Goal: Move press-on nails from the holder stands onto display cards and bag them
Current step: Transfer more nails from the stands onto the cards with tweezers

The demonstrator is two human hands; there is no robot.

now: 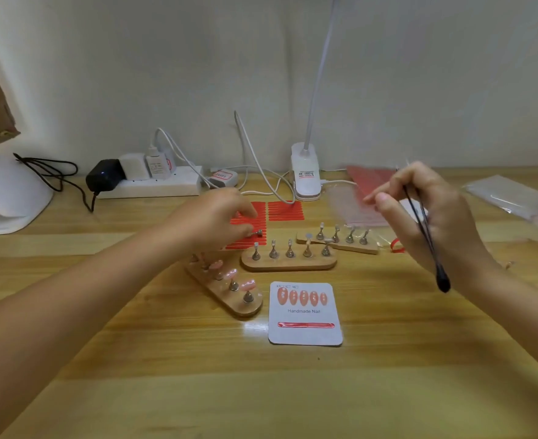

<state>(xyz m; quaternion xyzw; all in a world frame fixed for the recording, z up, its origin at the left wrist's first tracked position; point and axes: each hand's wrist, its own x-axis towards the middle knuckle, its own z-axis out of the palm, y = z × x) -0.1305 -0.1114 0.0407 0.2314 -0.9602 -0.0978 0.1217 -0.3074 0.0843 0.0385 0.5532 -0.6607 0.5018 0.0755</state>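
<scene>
Five pink nails (302, 297) already sit in a row on the white display card (305, 315), nearest the camera on the wooden counter (166, 375); a red adhesive strip (306, 325) runs across the card's lower half. Just left of the card: an angled wooden holder stand (229, 291) with about three pink nails on its metal pegs, far end hidden behind the left hand. Behind the card, a second stand (289, 261), five pegs, all bare. Further back right, a third stand (337, 243), pegs also bare as far as blur allows. Left hand (213, 220) is over the red tape sheet (261, 223), fingers curled and pinching one loose metal peg (256, 232) by its stem. Right hand (432, 217) is raised off the counter, well apart from the stands, fingers clamped on black tweezers (426, 236) with the tips up near the fingers and the butt end hanging down. Behind the right hand: blurred clear bags (353, 207) on a red sheet, more bags (511, 198) far right. Back row along the wall: white power strip (153, 185) with plugs, clip lamp (305, 175), white nail-lamp housing (4, 198) far left.
</scene>
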